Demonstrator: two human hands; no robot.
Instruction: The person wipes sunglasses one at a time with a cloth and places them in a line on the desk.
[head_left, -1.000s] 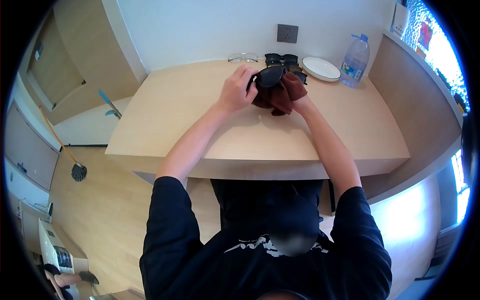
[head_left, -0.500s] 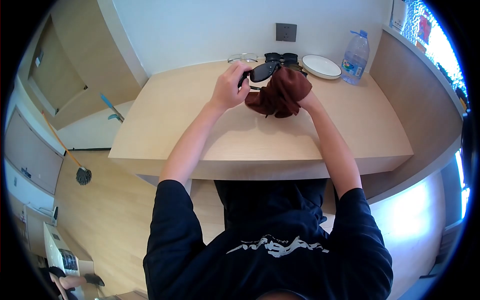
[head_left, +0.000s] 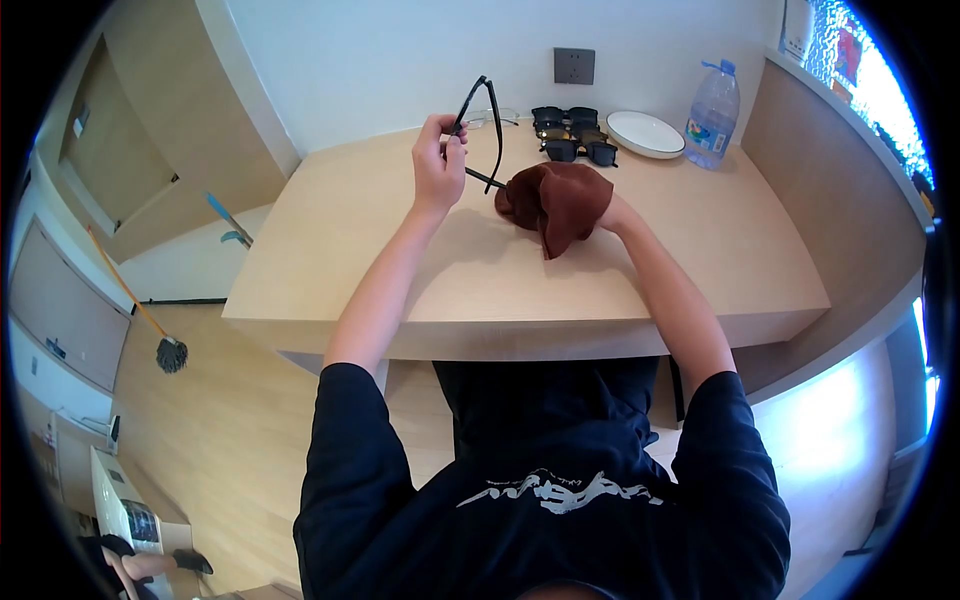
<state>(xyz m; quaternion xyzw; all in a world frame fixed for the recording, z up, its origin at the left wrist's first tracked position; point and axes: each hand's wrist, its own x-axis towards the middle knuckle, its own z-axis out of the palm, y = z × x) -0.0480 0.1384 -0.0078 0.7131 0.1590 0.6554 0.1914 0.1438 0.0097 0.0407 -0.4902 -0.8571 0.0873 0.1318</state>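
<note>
My left hand (head_left: 438, 165) is closed on a pair of black sunglasses (head_left: 497, 135), seen edge-on above the light wooden desk. One temple of the sunglasses reaches down to a brown cloth (head_left: 568, 200). That cloth covers most of my right hand (head_left: 612, 214), whose fingers are hidden beneath it, bunched around the cloth. Behind the cloth, several dark sunglasses (head_left: 580, 152) lie in a stack of rows on the desk. Clear-framed glasses (head_left: 508, 115) rest near the wall, partly behind the held pair.
A white plate (head_left: 645, 134) and a large plastic bottle (head_left: 711, 115) stand at the desk's back right, beside a wooden partition (head_left: 840, 190). A mop (head_left: 171, 354) is on the floor at left. Another person's leg (head_left: 150, 565) shows at the lower left.
The sunglasses have turned from lenses facing up to edge-on and moved left, away from the cloth. My left hand has shifted slightly left. The cloth has moved down a little, uncovering the row of sunglasses.
</note>
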